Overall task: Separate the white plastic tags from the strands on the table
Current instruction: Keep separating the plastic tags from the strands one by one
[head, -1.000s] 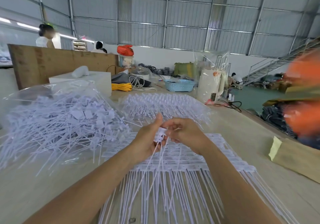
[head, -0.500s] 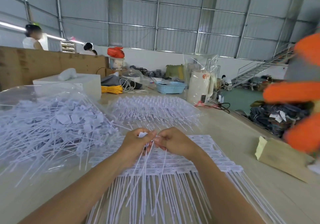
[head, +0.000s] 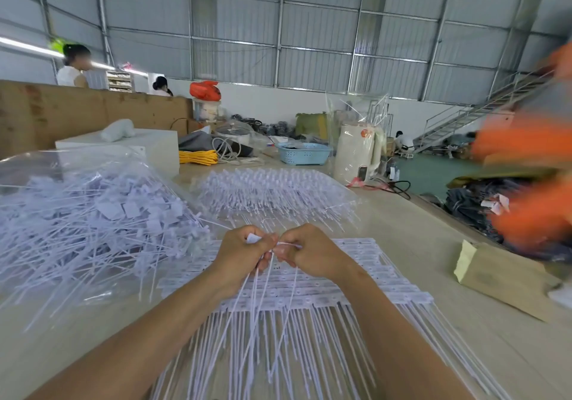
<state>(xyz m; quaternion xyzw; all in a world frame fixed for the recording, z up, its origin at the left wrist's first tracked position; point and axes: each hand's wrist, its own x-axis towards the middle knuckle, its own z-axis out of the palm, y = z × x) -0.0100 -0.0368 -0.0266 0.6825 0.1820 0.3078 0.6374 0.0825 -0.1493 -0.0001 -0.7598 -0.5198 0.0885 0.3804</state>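
Two bare hands meet above the middle of the table [head: 418,232], knuckles almost touching. The left hand [head: 244,252] has its fingers curled round a small bunch of white plastic tags [head: 254,238], one tag corner showing above the thumb; the long white strands [head: 263,303] of this bunch hang down from the fist towards the viewer. The right hand [head: 309,252] is likewise curled, its fingertips pinching a thin white piece beside the left thumb; how much it holds cannot be told.

Under both hands lies a flat sheet of joined tags [head: 368,282], the tags in overlapping rows and their strands running in parallel towards the near table edge. To the left, a loose heap of separated tags [head: 93,223] rests on and partly inside a clear plastic bag [head: 62,161]. Beyond the hands, a second clear bag of joined tags [head: 278,192] lies flat.

Further back stand a white box [head: 154,149], a coil of yellow cord [head: 198,156], a light blue basket [head: 303,153] and a white kettle [head: 356,152] under clear film. A brown cardboard box [head: 501,279] sits near the right table edge. Blurred orange shapes [head: 532,183] fill the right margin; what they are cannot be told.
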